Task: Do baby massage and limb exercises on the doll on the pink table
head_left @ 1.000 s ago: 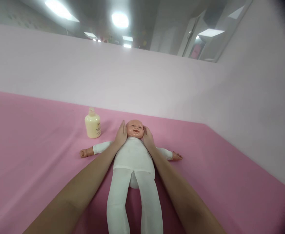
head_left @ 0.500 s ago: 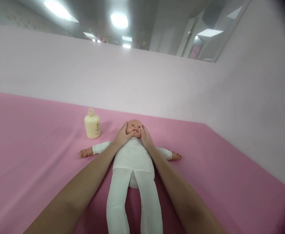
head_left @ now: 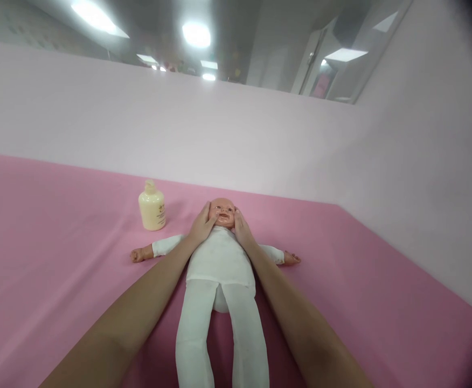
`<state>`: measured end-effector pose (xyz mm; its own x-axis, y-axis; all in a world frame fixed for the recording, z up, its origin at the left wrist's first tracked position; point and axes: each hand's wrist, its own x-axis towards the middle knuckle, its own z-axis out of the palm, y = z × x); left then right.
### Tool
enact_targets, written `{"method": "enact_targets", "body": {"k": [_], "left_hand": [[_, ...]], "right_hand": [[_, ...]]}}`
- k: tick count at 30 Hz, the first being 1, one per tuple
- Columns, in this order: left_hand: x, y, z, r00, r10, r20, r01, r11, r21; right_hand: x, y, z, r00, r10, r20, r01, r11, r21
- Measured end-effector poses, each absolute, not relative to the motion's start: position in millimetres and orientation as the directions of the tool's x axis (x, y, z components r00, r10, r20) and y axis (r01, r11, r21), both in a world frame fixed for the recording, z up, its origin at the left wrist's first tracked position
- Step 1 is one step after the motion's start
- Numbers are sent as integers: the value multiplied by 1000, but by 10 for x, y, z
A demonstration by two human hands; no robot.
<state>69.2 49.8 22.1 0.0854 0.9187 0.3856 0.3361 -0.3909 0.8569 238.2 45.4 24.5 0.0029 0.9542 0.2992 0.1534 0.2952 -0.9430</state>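
A baby doll (head_left: 221, 256) in white cloth clothing lies on its back, its head away from me, its arms spread to both sides and its legs toward me. My left hand (head_left: 202, 222) cups the left side of the doll's head, the thumb resting on the cheek beside the mouth. On the opposite side my right hand (head_left: 242, 227) lies along the cheek and jaw, with its fingers pointing up past the face; its thumb is hard to make out. Between them the doll's face stays visible, while the sides of its head are covered by my palms.
A cream-coloured pump bottle (head_left: 152, 207) stands upright left of the doll's head, beyond its outstretched arm. Pink covering (head_left: 58, 226) spreads under everything. A pale wall (head_left: 203, 134) rises behind, with a reflective glass panel (head_left: 276, 48) above, and continues along the right.
My left thumb has slid outward from the doll's mouth to its cheek. Both hands otherwise keep their place around the head, and the doll and bottle stay where they were.
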Motion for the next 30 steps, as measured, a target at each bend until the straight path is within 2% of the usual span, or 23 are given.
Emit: {"method": "enact_targets", "body": {"k": [4, 9, 15, 19, 23, 30], "left_hand": [[689, 514, 208, 95, 915, 392, 305, -401, 864], [698, 556, 172, 69, 921, 383, 250, -388, 887], [695, 620, 160, -3, 923, 384, 183, -377, 908], [675, 660, 174, -67, 932, 356, 147, -344, 927], [663, 686, 173, -58, 942, 331, 53, -328, 943], [685, 665, 126, -84, 937, 338, 45, -335, 941]], "right_hand": [[2381, 487, 229, 72, 961, 267, 72, 262, -962], [2396, 497, 251, 41, 979, 201, 11, 200, -980], [2403, 559, 230, 56, 971, 233, 51, 231, -972], [2360, 535, 261, 46, 977, 206, -9, 207, -978], [2308, 424, 372, 29, 987, 156, -85, 158, -984], [2274, 388, 444, -46, 989, 142, -72, 138, -988]]}}
